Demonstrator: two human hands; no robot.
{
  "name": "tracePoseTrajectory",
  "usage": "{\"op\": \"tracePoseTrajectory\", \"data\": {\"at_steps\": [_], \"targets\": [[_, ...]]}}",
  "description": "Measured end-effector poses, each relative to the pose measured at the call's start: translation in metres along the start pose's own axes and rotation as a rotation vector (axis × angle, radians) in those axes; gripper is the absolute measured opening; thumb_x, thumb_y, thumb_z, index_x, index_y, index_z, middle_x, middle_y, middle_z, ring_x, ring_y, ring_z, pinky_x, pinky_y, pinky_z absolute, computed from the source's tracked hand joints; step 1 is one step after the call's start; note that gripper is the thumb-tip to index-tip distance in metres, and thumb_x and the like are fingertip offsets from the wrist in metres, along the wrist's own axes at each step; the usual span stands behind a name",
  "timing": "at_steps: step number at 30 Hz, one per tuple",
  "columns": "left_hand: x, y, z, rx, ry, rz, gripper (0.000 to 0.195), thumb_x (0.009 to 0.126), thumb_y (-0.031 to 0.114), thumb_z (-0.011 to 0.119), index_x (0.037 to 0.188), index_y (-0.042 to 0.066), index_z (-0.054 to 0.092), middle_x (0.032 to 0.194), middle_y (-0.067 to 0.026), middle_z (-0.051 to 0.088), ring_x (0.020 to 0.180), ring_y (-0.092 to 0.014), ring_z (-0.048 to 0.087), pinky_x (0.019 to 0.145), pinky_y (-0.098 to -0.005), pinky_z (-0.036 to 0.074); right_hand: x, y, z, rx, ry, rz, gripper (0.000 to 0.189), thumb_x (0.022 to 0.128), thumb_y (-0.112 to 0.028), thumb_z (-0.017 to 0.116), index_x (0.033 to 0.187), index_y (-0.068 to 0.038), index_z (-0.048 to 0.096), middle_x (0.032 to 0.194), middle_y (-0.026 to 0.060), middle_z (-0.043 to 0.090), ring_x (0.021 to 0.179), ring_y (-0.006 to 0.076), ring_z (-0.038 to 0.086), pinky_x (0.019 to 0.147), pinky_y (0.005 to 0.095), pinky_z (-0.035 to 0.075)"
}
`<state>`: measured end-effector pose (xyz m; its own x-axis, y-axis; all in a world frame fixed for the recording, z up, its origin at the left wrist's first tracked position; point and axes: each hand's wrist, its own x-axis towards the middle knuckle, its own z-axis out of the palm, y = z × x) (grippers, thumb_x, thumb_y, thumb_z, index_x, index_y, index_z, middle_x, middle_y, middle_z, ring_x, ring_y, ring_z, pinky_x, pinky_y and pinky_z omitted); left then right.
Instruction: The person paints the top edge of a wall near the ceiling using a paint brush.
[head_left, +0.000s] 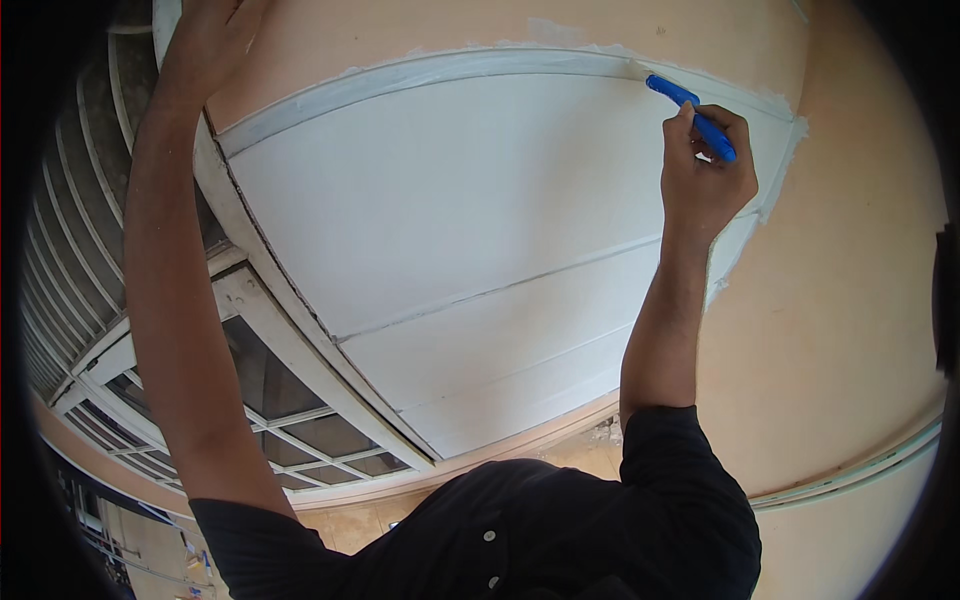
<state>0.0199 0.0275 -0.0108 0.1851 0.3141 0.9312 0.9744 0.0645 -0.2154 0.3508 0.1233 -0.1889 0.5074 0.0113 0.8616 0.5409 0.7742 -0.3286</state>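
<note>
My right hand (709, 169) grips a blue-handled tool (712, 135) that looks like a flat paintbrush. Its pale working edge meets the white top trim (630, 67) of a large white panel (450, 180), near the upper right corner. White paint edges the trim unevenly against the peach wall (450, 22). My left hand (214, 45) is raised at the upper left, beside the top of a white frame post (217, 161). The picture's top edge cuts off its fingers, so what they touch is hidden.
A white window frame (281, 330) with small glass panes stands left of the panel, below white louvre slats (94, 172). On the right, a pale conduit (847, 472) runs low along the peach wall. Rubble (606, 433) lies on the floor at the panel's foot.
</note>
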Motion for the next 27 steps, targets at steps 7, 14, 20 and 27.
{"op": "tracePoseTrajectory", "data": {"at_steps": [7, 14, 20, 27], "targets": [[-0.004, -0.011, 0.002, -0.012, 0.029, 0.048, 0.042, 0.11, 0.023, 0.044, 0.149, 0.011, 0.053, 0.165, -0.0111, 0.036, 0.157, -0.027, 0.021, 0.129, -0.0532, 0.006, -0.041, -0.075, 0.039, 0.124, -0.172, -0.331, 0.021, 0.077, -0.002, 0.083, 0.091, -0.003, 0.068, 0.078, 0.0067, 0.067, 0.064, 0.0153, 0.063, 0.056, 0.0266, 0.05], [0.005, -0.023, -0.005, -0.111, 0.009, 0.134, 0.042, 0.11, 0.025, 0.044, 0.148, 0.011, 0.054, 0.165, -0.0122, 0.036, 0.157, -0.028, 0.024, 0.128, -0.0537, 0.006, -0.091, -0.173, 0.073, 0.556, -0.397, -0.336, 0.027, 0.074, -0.007, 0.086, 0.095, -0.008, 0.068, 0.08, 0.0068, 0.063, 0.066, 0.0203, 0.064, 0.055, 0.0314, 0.051], [0.009, -0.027, -0.02, -0.059, -0.128, 0.103, 0.044, 0.11, 0.031, 0.043, 0.147, 0.009, 0.055, 0.164, -0.0137, 0.038, 0.156, -0.029, 0.027, 0.127, -0.0553, 0.008, -0.1, -0.209, 0.107, 0.897, -0.437, -0.083, 0.023, 0.076, -0.003, 0.081, 0.094, -0.004, 0.067, 0.079, 0.0091, 0.068, 0.065, 0.0196, 0.064, 0.059, 0.0308, 0.052], [0.009, -0.043, -0.022, -0.015, -0.139, 0.192, 0.046, 0.109, 0.032, 0.044, 0.145, 0.007, 0.057, 0.162, -0.015, 0.04, 0.154, -0.03, 0.03, 0.127, -0.0562, 0.01, -0.064, -0.145, 0.086, 0.845, -0.391, 0.129, 0.013, 0.088, -0.002, 0.077, 0.095, 0.002, 0.067, 0.078, 0.0046, 0.068, 0.07, 0.0098, 0.064, 0.068, 0.0245, 0.055]]}}
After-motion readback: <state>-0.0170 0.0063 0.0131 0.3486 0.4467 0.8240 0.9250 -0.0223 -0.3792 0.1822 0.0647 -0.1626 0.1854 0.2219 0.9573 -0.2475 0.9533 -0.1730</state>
